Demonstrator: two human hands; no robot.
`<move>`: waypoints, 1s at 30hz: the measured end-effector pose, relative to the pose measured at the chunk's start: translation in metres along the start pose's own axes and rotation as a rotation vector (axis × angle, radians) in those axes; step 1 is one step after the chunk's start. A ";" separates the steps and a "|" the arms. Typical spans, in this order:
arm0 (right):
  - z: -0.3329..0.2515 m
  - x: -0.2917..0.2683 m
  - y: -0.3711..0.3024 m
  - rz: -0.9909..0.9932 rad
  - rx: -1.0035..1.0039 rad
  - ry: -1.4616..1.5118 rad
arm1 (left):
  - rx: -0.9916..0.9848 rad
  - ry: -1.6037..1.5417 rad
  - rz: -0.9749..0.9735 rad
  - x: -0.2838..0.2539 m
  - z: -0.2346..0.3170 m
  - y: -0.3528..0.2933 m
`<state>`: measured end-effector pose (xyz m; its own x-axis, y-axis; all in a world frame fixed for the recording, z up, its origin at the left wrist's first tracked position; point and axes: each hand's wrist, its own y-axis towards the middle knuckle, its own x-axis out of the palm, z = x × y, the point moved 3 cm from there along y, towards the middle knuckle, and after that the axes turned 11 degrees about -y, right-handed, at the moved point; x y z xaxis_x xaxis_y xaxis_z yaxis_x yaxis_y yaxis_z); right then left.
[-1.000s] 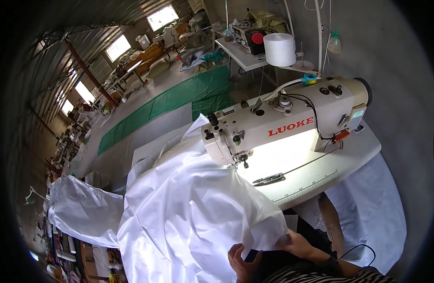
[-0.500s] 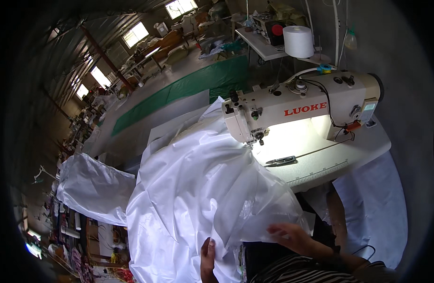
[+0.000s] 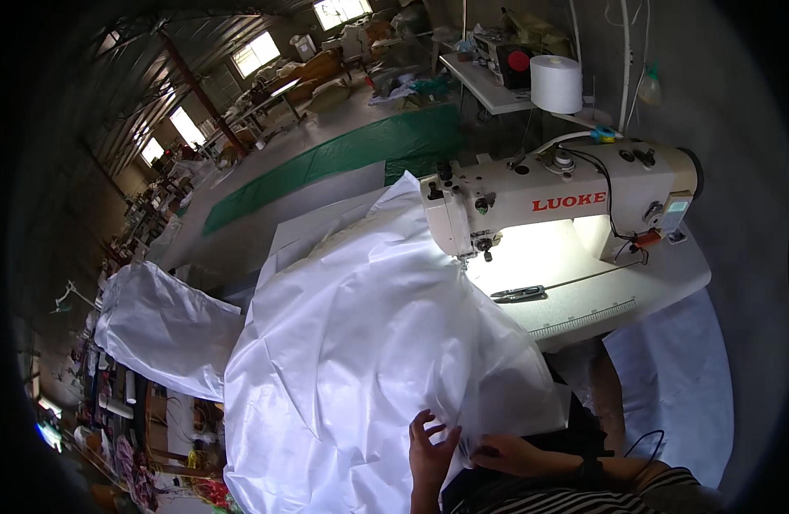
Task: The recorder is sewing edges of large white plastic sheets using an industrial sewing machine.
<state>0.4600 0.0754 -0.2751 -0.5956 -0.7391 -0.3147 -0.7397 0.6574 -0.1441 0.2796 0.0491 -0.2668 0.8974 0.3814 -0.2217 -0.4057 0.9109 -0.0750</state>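
A large, shiny white fabric sheet (image 3: pixel 343 343) spreads over the machine bed and down toward my lap, its upper edge under the needle end of a white sewing machine (image 3: pixel 514 193). My left hand (image 3: pixel 430 454) rests against the sheet near the lower edge, fingers bent and apart from the thumb. Just right of it, my right hand (image 3: pixel 506 456) has its fingers drawn together on the sheet's near edge; the fingertips are partly hidden. Small thread snips (image 3: pixel 519 294) lie on the lit machine bed, beyond both hands.
Another white fabric piece (image 3: pixel 167 330) hangs at the left, and more white fabric (image 3: pixel 677 377) drapes at the right. A white thread cone (image 3: pixel 555 84) stands behind the machine. Green sheeting (image 3: pixel 326 184) stretches across the floor beyond. Bundles and threads (image 3: pixel 137 471) crowd the lower left.
My left hand has moved right and slightly up, and my right hand has come left and down, so both now meet at the fabric's edge. The view has shifted slightly.
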 end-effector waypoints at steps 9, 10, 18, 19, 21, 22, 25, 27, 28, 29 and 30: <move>-0.035 -0.029 -0.051 -0.083 -0.008 0.200 | 0.411 0.434 0.105 -0.027 0.053 -0.045; -0.042 -0.030 -0.055 -0.114 -0.026 0.198 | 0.291 0.215 -0.021 -0.034 0.063 -0.053; -0.090 -0.025 -0.056 0.090 -0.686 -0.692 | 0.036 0.036 -0.379 -0.005 0.100 -0.074; -0.090 -0.021 -0.056 0.059 -0.695 -0.805 | -0.024 0.020 -0.386 0.000 0.094 -0.074; -0.090 -0.021 -0.058 0.055 -0.732 -0.782 | -0.050 0.072 -0.378 0.004 0.079 -0.072; -0.089 -0.022 -0.061 0.049 -0.755 -0.772 | -0.015 0.140 -0.362 0.005 0.070 -0.070; -0.083 -0.026 -0.069 0.041 -0.816 -0.672 | 0.018 0.118 -0.155 -0.003 0.048 -0.070; -0.076 -0.029 -0.072 0.029 -0.727 -0.564 | 0.083 0.017 -0.017 -0.007 0.040 -0.072; -0.072 -0.028 -0.074 0.021 -0.680 -0.509 | 0.058 0.039 0.001 -0.007 0.037 -0.074; -0.071 -0.025 -0.075 0.027 -0.692 -0.420 | 0.029 0.063 0.018 -0.006 0.035 -0.077; -0.069 -0.023 -0.077 0.033 -0.704 -0.333 | 0.002 0.085 0.035 -0.005 0.036 -0.078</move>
<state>0.5092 0.0319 -0.1919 -0.5773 -0.5645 -0.5900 -0.8145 0.3475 0.4646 0.3129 -0.0187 -0.2250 0.8647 0.3984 -0.3060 -0.4361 0.8977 -0.0635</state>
